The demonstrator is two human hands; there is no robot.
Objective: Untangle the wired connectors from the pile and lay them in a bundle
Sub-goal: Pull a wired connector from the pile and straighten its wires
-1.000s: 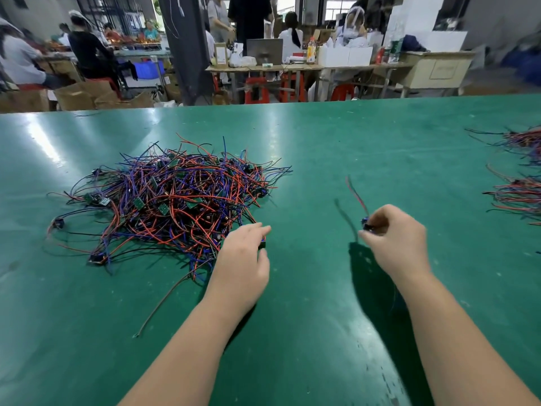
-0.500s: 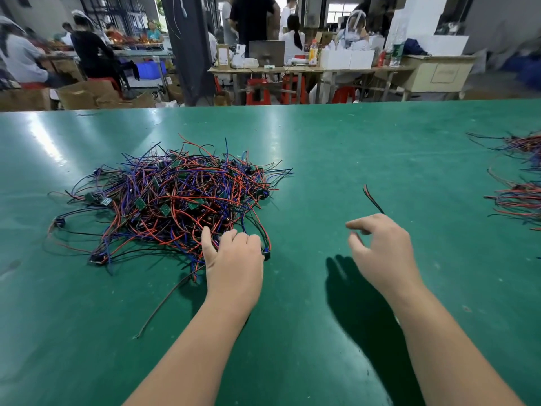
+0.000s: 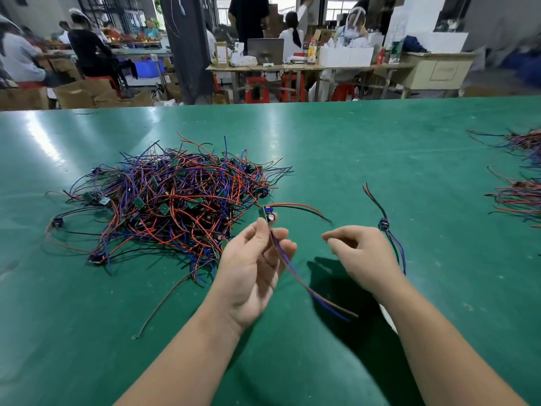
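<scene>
Head view: thin-wired connector in pinch of left hand; right hand loosely curled, empty.

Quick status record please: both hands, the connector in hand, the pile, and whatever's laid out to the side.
left hand: pinches a wired connector, held above the table at the pile's right edge
held wires: red and black trail right; purple and blue hang down
right hand: fingers loosely curled, nothing visibly held
pile: tangled, on the green table, left of both hands
laid connector: single, flat on the table just right of the right hand
far right edge: more wire bundles, partly cut off
</scene>
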